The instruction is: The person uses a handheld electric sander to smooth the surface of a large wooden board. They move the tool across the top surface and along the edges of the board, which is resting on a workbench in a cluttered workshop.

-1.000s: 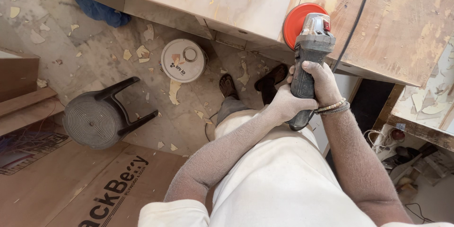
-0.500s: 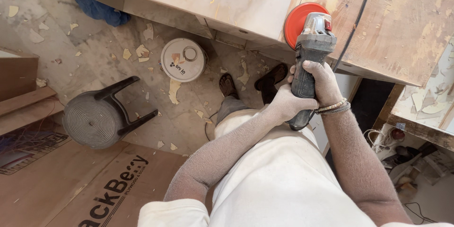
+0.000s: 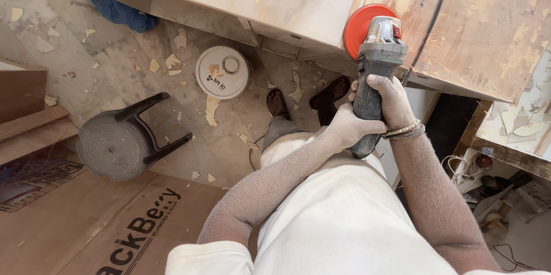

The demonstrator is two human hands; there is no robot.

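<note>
Both my hands grip the grey body of an angle grinder (image 3: 376, 68). My left hand (image 3: 347, 127) wraps the lower handle from the left, my right hand (image 3: 395, 100) clasps it from the right, with bangles at the wrist. The grinder's orange-red disc (image 3: 360, 25) presses against the edge of a wooden board (image 3: 275, 0) that lies across the top of the view. Its black cable (image 3: 433, 20) runs up over the board. My arms are dusted with fine sawdust.
A black plastic stool (image 3: 117, 140) lies tipped on the floor at left. A white bucket lid (image 3: 222, 72) sits near my sandalled feet (image 3: 304, 100). Plywood sheets (image 3: 86, 217) lie at lower left, blue cloth (image 3: 123, 14) upper left, cluttered tools (image 3: 493, 186) at right.
</note>
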